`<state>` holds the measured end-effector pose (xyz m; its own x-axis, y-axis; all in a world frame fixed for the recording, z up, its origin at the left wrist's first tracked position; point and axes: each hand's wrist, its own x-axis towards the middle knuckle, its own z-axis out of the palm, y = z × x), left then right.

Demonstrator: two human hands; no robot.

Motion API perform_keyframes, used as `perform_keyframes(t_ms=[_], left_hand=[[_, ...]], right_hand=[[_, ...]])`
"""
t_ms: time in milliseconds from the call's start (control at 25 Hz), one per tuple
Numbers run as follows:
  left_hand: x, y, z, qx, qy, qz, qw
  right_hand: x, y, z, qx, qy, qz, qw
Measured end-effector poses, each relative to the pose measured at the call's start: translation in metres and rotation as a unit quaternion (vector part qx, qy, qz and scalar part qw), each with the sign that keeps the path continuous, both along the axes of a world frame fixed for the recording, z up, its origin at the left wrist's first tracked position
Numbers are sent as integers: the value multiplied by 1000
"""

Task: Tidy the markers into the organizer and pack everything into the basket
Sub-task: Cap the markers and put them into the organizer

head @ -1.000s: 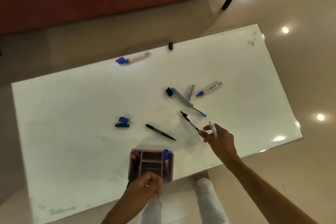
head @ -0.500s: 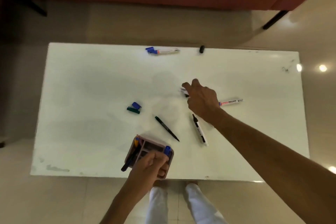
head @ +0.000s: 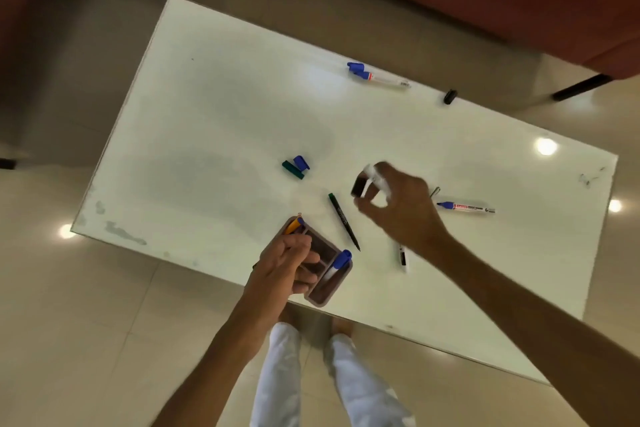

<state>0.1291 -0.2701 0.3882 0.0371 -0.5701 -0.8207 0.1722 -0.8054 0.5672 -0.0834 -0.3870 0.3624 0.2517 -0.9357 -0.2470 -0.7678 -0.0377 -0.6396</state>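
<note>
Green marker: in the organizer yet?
No, the green marker lies flat on the table, just beyond the organizer that the left hand holds.

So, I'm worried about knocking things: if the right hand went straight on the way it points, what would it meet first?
Probably nothing: the right hand, gripping a blurred marker, points across bare table. The blue cap and green cap lie just beside that line; depth is unclear.
</note>
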Motion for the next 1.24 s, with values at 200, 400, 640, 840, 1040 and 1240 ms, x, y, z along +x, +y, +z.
perform_keyframes(t_ms=[200, 400, 640, 840, 1040, 1240], left_hand=[[-21, -11, 10, -91, 40, -49, 994], [-14, -16, 19, -82, 48, -51, 994], [-5, -23, 49, -104, 24, -47, 993], [-5, -29, 71, -129, 39, -59, 989], [1, -36, 71, -151, 6, -48, 987], [0, -27, 63, -139, 9, -58, 989]], right_hand=[[16, 76, 49, 71, -47, 46, 995], [-4, 62, 75, 209, -206, -287, 912], [-7, 58, 121, 333, -469, -401, 713], [-4, 70, 124, 250, -370, -368, 815], [-12, 66, 133, 233, -358, -334, 840], [-13, 75, 126, 249, -340, -288, 860]])
